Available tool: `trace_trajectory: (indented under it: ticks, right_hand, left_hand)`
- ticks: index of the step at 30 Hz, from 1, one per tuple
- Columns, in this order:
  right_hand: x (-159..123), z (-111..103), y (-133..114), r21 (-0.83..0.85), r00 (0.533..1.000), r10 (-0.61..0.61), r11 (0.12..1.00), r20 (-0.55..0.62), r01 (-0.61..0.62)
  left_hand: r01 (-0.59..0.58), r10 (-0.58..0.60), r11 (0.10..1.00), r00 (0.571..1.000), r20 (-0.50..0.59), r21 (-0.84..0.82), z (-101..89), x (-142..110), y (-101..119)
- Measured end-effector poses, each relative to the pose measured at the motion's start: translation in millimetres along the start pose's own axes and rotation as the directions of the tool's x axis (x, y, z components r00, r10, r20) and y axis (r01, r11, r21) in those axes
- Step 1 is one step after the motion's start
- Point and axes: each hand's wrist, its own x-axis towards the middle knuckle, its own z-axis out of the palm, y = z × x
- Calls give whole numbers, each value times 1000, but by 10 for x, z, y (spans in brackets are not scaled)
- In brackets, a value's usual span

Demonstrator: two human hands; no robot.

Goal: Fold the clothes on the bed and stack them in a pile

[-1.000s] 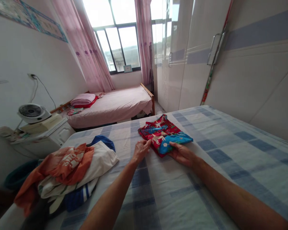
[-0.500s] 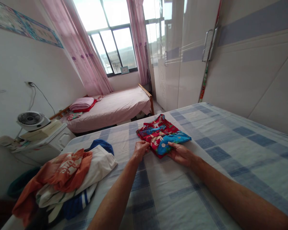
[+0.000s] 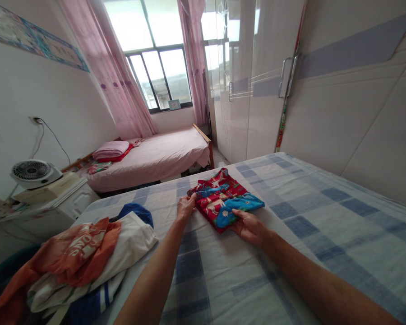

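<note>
A folded red and blue patterned shirt (image 3: pixel 219 198) lies on the checked bedsheet (image 3: pixel 219 271), its blue part with a white flower toward me. My left hand (image 3: pixel 186 207) is at the shirt's left edge near the far corner, fingers pinched on the cloth. At the near edge, my right hand (image 3: pixel 248 225) grips the fold with the thumb on top and the other fingers partly hidden underneath.
A loose heap of clothes lies at the left, with an orange garment (image 3: pixel 81 255), a white one (image 3: pixel 135 234) and blue ones. Beyond stand a pink-covered bed (image 3: pixel 165 155), a fan (image 3: pixel 35 171) on a white cabinet, and a tall wardrobe (image 3: pixel 237 122).
My left hand has slid from the near left side of the shirt up along its left edge toward the far corner. My right hand keeps its hold. The camera view has shifted slightly.
</note>
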Motion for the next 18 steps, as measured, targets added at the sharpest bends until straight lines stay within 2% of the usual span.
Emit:
trace_trajectory:
  ticks: [6,10,13,14,16,17,18]
  right_hand:
    - [-2,-7,12,-56,1000,-13,998,12,13]
    - [16,-22,22,-53,999,-18,998,43,20]
    - [3,8,25,-14,1000,-23,1000,0,23]
    - [-9,29,25,-1,999,-25,1000,-27,25]
    - [-38,78,24,17,997,-25,1000,-72,26]
    - [-53,101,23,23,996,-26,999,-81,28]
    - [-66,122,23,28,996,-32,999,-78,35]
  left_hand:
    - [23,-20,997,999,-49,67,24,175,22]
    - [39,-25,989,995,-98,144,8,154,75]
    - [21,18,974,986,-168,227,16,53,158]
    - [-12,65,966,978,-198,256,31,2,186]
    - [-181,265,915,944,-198,361,74,-115,223]
    - [-299,389,852,911,-138,429,97,-173,226]
    - [-413,490,767,871,-34,491,116,-227,217]
